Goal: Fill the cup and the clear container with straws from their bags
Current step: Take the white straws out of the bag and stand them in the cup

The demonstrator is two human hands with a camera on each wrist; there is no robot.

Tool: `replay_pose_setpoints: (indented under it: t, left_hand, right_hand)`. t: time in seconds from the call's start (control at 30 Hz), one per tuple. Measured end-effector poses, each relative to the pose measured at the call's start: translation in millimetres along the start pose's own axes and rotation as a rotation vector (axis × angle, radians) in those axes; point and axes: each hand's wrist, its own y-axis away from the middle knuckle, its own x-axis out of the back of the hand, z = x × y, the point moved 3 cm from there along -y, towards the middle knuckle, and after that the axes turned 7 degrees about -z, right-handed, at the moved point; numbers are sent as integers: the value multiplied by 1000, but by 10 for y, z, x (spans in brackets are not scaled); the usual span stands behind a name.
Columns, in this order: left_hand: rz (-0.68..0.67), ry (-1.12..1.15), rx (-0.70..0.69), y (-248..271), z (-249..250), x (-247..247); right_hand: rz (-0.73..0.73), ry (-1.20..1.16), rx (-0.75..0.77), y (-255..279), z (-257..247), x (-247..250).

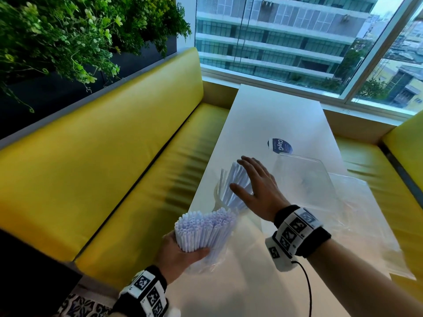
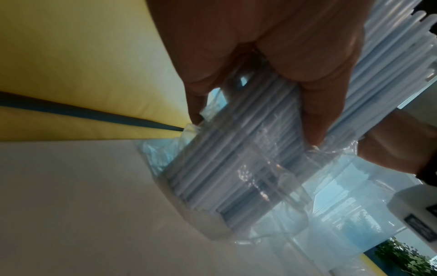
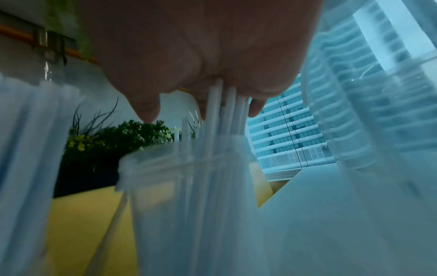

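Note:
A clear cup stands on the white table with white straws upright in it. My right hand lies flat over their tops, fingers straight; in the right wrist view the palm touches the straw ends. My left hand grips a thick bundle of white straws still in its clear bag, near the table's left edge. The clear container stands just right of the right hand, and I see no straws in it.
A second clear plastic bag lies crumpled right of the container. A dark blue round label sits behind it. Yellow benches flank the table, with plants behind the left one and a window ahead.

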Motion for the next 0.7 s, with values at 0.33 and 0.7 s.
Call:
replay_pose_setpoints:
  t: [0.33, 0.7]
  left_hand:
    - [-4, 4, -33, 0, 37, -14]
    - [3, -47, -11, -22, 8, -10]
  right_hand:
    - [102, 112, 35, -362, -46, -95]
    - [212, -281, -110, -539, -28, -80]
